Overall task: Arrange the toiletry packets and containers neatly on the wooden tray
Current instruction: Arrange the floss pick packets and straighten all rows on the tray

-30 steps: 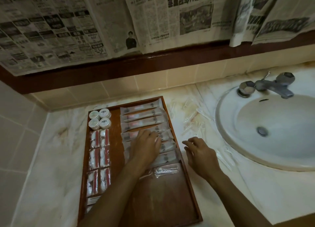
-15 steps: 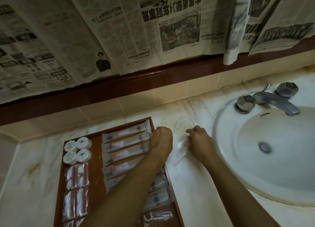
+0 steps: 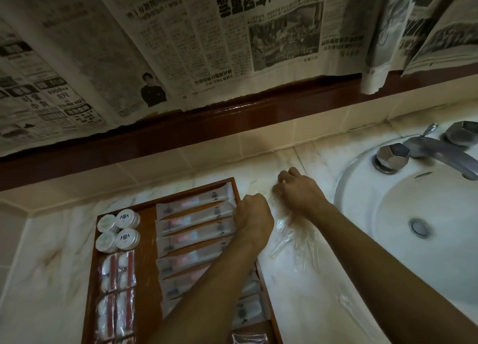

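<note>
The wooden tray lies on the marble counter at lower left. Its left column holds several white round containers and red-and-white packets. A row of long white packets fills its right side. My left hand hovers over the tray's right edge with curled fingers; its palm side is hidden. To the right of the tray, my right hand pinches a bunch of clear plastic packets lying on the counter.
A white sink with a metal faucet sits at the right, close to my right arm. Newspaper sheets hang over the wall above a dark wooden ledge. One small clear packet lies at the tray's near end.
Both hands moved away from me: the left from the long packets to the tray's far right edge, the right onto the clear packets by the sink. The camera tilted up.
</note>
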